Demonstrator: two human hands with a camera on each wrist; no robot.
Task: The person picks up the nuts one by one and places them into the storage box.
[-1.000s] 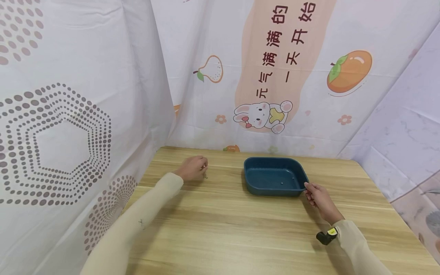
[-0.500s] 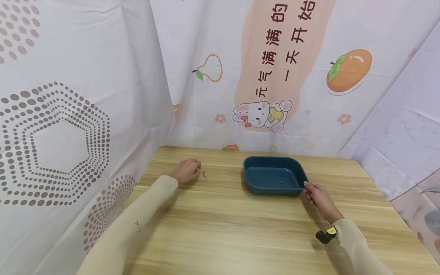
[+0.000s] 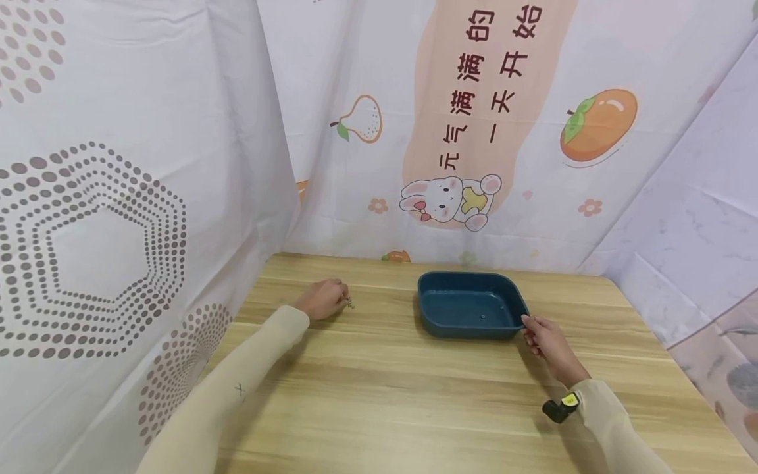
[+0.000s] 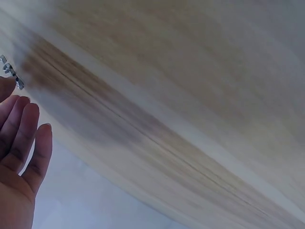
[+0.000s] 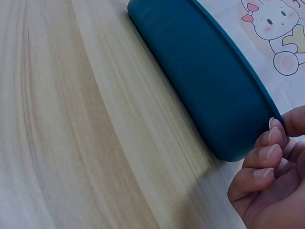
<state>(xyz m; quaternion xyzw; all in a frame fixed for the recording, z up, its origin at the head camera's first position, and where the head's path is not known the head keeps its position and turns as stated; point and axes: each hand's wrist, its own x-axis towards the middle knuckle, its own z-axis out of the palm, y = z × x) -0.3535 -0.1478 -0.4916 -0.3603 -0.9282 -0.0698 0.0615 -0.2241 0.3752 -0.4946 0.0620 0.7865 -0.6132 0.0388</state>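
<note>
The left hand (image 3: 322, 299) has just dipped to the metal bits (image 3: 350, 303) on the table (image 3: 379, 401), bringing them within reach (pinching yet? can't tell); the right hand (image 3: 551, 345) pinches the tray (image 3: 468, 332) by its rim.

wood-grain table (image 3: 379, 401), blue basin (image 3: 462, 307) on it, small metal pieces (image 3: 351, 303) further left

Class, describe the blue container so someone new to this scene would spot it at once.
On the wooden table, look toward the far edge, below the rabbit printed on the cloth. There sits a dark blue container with rounded corners, pinched at one corner by the right hand. Unlike the small silvery pieces beside the left hand, it is large and hollow.
</note>
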